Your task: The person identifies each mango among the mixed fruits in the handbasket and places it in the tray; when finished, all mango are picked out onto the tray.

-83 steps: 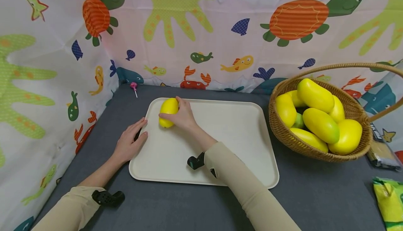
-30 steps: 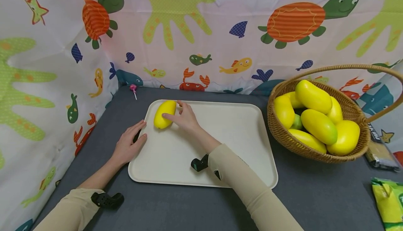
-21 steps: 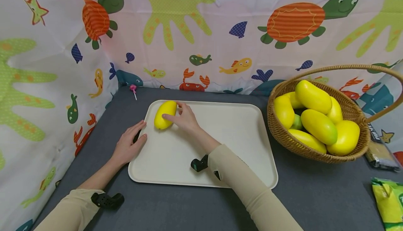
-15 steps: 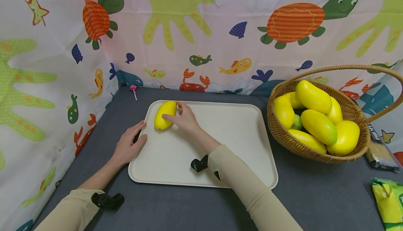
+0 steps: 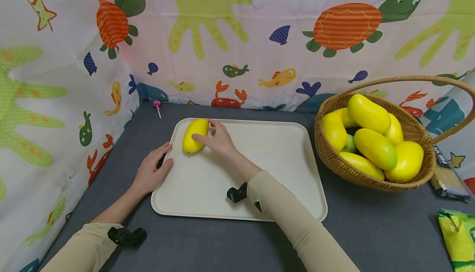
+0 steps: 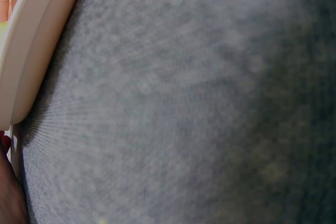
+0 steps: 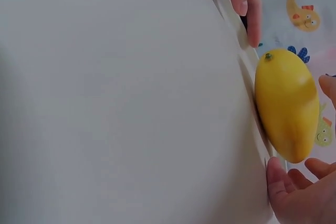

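Observation:
A yellow mango [image 5: 194, 137] lies aslant near the far left corner of the cream tray [image 5: 241, 173]. My right hand [image 5: 219, 141] is beside it, thumb over its near side and fingers by its right end. In the right wrist view, small gaps show between the mango [image 7: 287, 103] and the loosely spread fingers of that hand [image 7: 310, 198]. My left hand [image 5: 153, 169] rests along the tray's left rim with its fingers extended. Only a sliver of that hand [image 6: 9, 195] appears in the left wrist view, near the tray edge [image 6: 34, 51].
Right of the tray stands a wicker basket [image 5: 335, 167] with several mangoes [image 5: 376, 149] and a tall handle. A yellow-green packet [image 5: 458, 237] and a dark-topped package [image 5: 450, 183] lie at the right. A pink lollipop [image 5: 157, 105] sits at the back left, before a patterned curtain [image 5: 256, 12].
My right hand has loosened from the mango, which has settled from nearly straight to a slant, slightly further left. Over the last half second almost nothing moves; the left hand stays put.

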The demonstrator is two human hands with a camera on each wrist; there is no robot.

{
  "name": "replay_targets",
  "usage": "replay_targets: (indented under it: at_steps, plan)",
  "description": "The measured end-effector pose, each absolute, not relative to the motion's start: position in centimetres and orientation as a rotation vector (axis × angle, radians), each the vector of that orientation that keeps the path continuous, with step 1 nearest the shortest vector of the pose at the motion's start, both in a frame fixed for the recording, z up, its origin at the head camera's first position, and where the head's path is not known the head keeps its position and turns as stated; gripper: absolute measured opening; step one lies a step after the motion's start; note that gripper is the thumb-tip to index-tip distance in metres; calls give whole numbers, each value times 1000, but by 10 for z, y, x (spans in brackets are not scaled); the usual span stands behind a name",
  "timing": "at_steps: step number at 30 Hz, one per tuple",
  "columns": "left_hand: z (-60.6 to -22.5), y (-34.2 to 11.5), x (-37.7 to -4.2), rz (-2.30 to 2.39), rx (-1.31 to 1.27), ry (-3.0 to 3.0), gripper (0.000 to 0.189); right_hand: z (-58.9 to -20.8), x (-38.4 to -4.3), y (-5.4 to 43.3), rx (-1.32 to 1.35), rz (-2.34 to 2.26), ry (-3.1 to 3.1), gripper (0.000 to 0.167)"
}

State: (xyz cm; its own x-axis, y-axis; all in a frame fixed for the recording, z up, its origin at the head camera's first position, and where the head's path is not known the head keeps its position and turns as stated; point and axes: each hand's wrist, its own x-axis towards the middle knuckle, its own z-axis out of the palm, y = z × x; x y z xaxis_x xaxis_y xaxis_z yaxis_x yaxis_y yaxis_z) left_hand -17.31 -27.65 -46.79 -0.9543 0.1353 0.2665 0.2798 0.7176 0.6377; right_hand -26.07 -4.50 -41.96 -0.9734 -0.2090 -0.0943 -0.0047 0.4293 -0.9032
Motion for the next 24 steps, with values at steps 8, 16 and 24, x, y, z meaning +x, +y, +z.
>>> replay_targets:
  at_steps: [8, 16, 24]
  plan:
    - [-467, -272, -175, -1057, -346, -2722, 51, -406, -252, -12, -278, -1585, 2458, 59]
    - [-468, -270, -174, -1053, -329, -2739, 51, -369, -228, 50, -559, -1419, 2511, 19]
    - [-468, -271, -172, -1054, -325, -2729, 50, -323, -196, 132, -964, -1174, 2564, 11]
